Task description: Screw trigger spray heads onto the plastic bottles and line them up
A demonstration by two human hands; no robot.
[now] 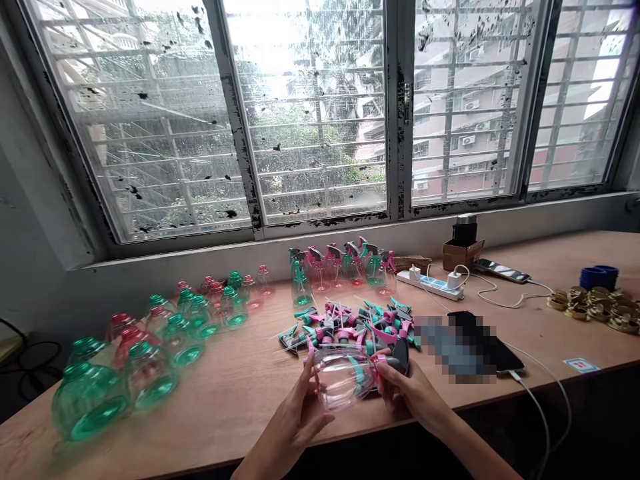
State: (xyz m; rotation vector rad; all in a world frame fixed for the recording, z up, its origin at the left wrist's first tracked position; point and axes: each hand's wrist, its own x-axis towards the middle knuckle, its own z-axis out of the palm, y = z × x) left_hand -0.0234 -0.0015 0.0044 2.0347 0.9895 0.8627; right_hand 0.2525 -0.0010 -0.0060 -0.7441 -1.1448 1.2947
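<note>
Clear pink-tinted spray bottle held sideways between two hands

The bottle (pixel 343 380), thin, glossy, see-through and rounded, lies tilted on its side between the left fingers (pixel 307 380) and the right fingers (pixel 395 377). The left ones cup its base, thumb apart along the underside; the right ones pinch around the pink collar (pixel 381 372) at its neck, the dark grey spray head (pixel 400 353) rising just past them. Just beyond the fingers, a heap of pink, teal and grey trigger sprayers (pixel 345 330) with thin pale tubes lies on the smooth wood-toned desk (pixel 250 393). Right of the fingers are a black phone (pixel 506 357), partly pixelated, and a blue-edged sticker (pixel 581 365), its print too small to read. Well left stand ribbed-neck green and red bottles without sprayers (pixel 153 377). Farther ahead, bottles fitted with sprayers (pixel 319 275) stand beside a white power strip (pixel 433 285).
</note>
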